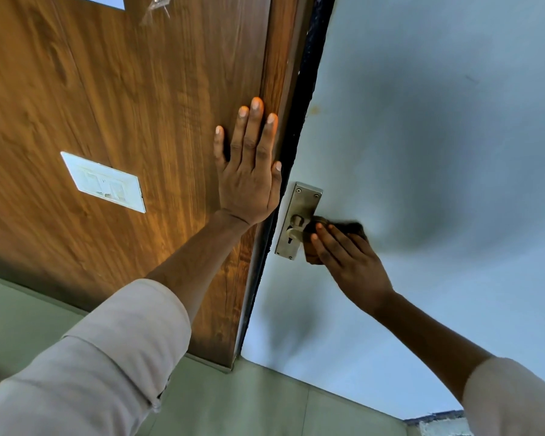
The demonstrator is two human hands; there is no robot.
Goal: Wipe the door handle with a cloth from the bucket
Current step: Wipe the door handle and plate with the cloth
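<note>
Right hand [346, 262] clamps dark cloth [348, 228] around door handle [299, 226], rubbing; left hand [249, 171] spread flat on wood panel [123, 89], bracing body.

Wood-grain panel [123, 105] fills my upper left, brown with vertical grain. White switch plate [103, 182] is mounted on it, tilted in my view, details blurred. Bit of clear tape or plastic [156, 7] stuck near the panel's top edge. Dark frame strip [296, 146] runs along the panel's right edge, top to bottom. Pale grey-blue surface [438, 136] to the right of that strip, with soft shadows on it. Greenish floor tiles [265, 401] below.
</note>
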